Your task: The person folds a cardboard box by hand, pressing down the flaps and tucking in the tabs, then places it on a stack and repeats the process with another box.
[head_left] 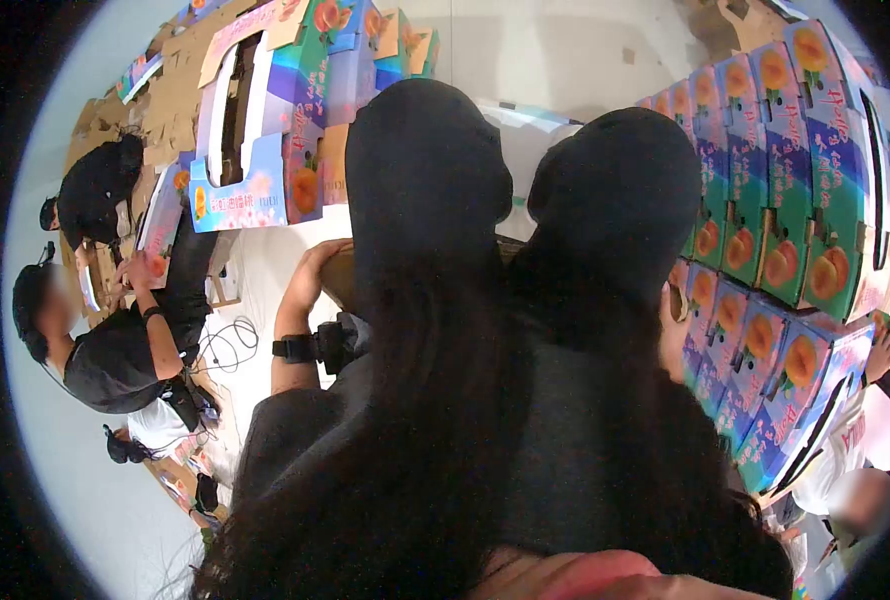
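My left hand (327, 257) reaches in beside my dark-clothed left leg (430, 160), touching a brown cardboard piece (340, 278). Its fingers go out of sight behind the leg, so its grip is hidden. A black strap with a small device (315, 347) sits on that wrist. Only a sliver of my right hand (671, 335) shows at the outer side of my right leg (615, 170), close to the stacked fruit cartons (730, 345). The fingers there are hidden too.
Peach-printed cartons (765, 170) stand in two tiers on the right. An open-topped carton (240, 200) stands at front left with more behind. People (115, 360) work at left beside a cable (230, 345); another person (835, 470) is at lower right.
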`<state>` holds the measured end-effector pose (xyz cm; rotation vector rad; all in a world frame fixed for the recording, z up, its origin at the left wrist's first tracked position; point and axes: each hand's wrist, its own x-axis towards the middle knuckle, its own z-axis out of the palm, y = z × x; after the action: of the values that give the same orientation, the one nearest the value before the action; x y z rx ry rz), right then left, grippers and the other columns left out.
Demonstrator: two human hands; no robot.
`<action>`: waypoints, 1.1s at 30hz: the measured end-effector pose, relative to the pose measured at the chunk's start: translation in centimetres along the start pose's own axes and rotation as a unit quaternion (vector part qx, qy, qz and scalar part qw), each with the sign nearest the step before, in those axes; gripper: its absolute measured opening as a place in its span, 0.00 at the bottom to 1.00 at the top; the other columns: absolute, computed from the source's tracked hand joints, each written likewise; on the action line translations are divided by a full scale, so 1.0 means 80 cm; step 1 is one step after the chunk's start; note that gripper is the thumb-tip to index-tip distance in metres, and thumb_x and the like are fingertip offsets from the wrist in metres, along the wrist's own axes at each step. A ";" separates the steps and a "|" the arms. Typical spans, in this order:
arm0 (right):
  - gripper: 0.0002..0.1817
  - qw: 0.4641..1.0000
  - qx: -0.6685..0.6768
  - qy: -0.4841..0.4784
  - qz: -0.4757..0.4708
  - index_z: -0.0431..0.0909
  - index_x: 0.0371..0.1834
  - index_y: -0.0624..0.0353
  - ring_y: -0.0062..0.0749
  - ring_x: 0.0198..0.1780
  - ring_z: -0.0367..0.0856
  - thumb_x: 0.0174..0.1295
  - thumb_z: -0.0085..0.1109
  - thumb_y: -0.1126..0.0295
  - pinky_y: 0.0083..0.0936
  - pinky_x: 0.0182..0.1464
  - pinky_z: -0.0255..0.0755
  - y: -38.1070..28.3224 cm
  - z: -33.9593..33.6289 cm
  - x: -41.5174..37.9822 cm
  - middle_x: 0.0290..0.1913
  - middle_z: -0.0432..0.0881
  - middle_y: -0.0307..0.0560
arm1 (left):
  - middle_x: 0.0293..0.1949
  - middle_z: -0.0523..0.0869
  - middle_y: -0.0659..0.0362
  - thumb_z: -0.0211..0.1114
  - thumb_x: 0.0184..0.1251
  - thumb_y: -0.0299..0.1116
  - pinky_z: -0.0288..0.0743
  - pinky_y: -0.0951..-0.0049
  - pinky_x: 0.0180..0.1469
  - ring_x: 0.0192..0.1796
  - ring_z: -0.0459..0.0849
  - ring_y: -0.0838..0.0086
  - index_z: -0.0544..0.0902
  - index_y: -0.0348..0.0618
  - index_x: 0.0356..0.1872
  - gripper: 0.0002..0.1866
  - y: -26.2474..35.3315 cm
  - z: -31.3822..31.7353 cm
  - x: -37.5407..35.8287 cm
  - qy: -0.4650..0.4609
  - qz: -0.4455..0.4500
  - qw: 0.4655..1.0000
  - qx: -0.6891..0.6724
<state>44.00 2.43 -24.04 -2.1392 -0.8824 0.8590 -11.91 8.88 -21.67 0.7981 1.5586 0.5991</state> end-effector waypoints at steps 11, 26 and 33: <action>0.22 0.997 -0.028 -0.066 -0.039 0.80 0.59 0.66 0.30 0.61 0.79 0.71 0.64 0.60 0.26 0.67 0.65 0.043 0.009 0.042 0.57 0.84 0.47 | 0.55 0.85 0.51 0.47 0.76 0.43 0.66 0.67 0.67 0.60 0.78 0.65 0.83 0.32 0.55 0.25 -0.054 -0.032 0.008 0.015 -0.103 0.994 0.024; 0.20 0.992 0.017 -0.099 -0.076 0.85 0.50 0.70 0.30 0.56 0.79 0.69 0.66 0.60 0.25 0.63 0.68 0.010 0.005 0.053 0.52 0.85 0.48 | 0.38 0.91 0.50 0.70 0.66 0.42 0.79 0.68 0.50 0.44 0.90 0.64 0.90 0.35 0.41 0.17 0.003 0.004 -0.013 0.236 0.126 0.928 0.259; 0.17 0.994 0.001 -0.101 -0.039 0.85 0.50 0.68 0.20 0.45 0.83 0.68 0.68 0.64 0.20 0.51 0.74 -0.029 0.003 0.033 0.42 0.88 0.39 | 0.29 0.87 0.50 0.68 0.65 0.40 0.79 0.56 0.40 0.35 0.86 0.53 0.88 0.41 0.31 0.13 0.047 0.016 -0.011 0.103 0.227 0.850 0.463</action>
<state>44.54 5.84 -23.25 -2.0268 -1.0600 1.0486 -10.04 10.53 -18.43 1.9264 1.8644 0.2212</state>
